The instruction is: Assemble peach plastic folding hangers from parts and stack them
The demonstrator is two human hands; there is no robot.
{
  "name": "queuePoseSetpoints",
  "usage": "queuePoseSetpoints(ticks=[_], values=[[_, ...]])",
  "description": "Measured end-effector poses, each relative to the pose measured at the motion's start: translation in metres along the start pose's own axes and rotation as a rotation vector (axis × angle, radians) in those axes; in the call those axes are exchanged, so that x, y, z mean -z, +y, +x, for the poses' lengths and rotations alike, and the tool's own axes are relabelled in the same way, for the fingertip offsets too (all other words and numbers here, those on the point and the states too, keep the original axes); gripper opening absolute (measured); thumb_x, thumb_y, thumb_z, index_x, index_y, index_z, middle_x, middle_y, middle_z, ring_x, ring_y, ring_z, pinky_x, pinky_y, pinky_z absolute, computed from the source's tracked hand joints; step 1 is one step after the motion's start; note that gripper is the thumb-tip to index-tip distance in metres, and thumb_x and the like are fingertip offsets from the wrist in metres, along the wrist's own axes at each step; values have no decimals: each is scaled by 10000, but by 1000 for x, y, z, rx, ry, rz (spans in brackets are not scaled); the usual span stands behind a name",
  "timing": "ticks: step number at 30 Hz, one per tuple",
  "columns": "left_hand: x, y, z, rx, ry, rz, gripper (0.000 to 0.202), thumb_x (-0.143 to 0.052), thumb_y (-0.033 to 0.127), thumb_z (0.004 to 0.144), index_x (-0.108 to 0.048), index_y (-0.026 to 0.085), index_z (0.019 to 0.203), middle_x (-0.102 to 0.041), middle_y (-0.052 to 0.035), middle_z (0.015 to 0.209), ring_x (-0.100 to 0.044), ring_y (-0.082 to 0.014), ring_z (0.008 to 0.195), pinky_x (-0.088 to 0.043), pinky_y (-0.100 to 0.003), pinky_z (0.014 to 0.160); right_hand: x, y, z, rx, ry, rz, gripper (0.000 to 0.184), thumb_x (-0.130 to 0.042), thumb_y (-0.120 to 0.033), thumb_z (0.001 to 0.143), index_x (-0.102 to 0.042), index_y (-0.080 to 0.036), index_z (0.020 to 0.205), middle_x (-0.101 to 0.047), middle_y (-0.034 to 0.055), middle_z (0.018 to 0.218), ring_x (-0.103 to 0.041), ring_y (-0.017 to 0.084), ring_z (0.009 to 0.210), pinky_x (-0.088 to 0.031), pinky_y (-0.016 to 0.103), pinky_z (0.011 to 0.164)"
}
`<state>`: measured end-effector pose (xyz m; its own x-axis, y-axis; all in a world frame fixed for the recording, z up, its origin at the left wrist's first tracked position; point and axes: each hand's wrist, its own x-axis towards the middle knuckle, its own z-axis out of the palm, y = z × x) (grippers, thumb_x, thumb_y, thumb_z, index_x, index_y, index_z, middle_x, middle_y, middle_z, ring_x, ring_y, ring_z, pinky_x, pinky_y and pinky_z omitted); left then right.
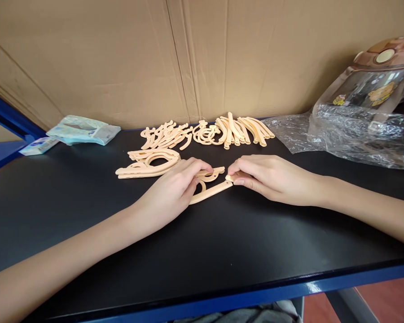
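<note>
My left hand (177, 186) is closed over a peach plastic folding hanger (211, 193) on the black tabletop; its fingers cover part of the hanger's ring and arms. At the right end of the hanger's lower arm, my right hand (272, 179) pinches a small peach plastic piece (229, 178). Most of that piece is hidden by the fingers, so I cannot tell whether it is joined to the arm. Just left of my left hand lies a stack of folded peach hangers (148, 169).
Behind my hands lie loose hooks (164, 135), ring-shaped parts (205, 134) and curved hanger arms (237, 130). A tissue pack (82, 130) sits at the back left. Clear plastic film (357, 134) and a bottle (385, 78) occupy the right. Cardboard (128, 58) walls off the back.
</note>
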<state>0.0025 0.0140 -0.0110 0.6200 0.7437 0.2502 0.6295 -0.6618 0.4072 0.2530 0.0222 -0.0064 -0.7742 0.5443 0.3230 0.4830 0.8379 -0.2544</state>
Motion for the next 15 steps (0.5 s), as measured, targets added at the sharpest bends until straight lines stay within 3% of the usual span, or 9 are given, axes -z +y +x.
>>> queuePoseSetpoints(ticks=[6,12,15], values=[[1,-4,1,-25,-5,100,289,-374,74,965,-580,185,1133,-628,-26,1093,-565,-174,1007,-457,-314,872,3,-6,-1,-16,-51,217,215,-399,-330,1032,-556,-183,1029,-614,24,902,-573,127,783,-424,246,713],[2,-4,-1,-19,-7,145,283,-360,81,971,-587,185,1104,-641,-35,1087,-580,-191,991,-477,-322,837,7,-13,0,-58,-184,540,201,-439,-334,1020,-566,-178,1015,-691,4,938,-613,102,808,-444,223,728],[4,-2,-2,-33,35,189,295,-332,100,988,-574,172,1141,-627,-59,1152,-579,-203,1047,-470,-341,873,6,-9,2,-81,-143,525,218,-429,-340,1022,-564,-169,1008,-683,4,900,-605,100,774,-438,221,707]])
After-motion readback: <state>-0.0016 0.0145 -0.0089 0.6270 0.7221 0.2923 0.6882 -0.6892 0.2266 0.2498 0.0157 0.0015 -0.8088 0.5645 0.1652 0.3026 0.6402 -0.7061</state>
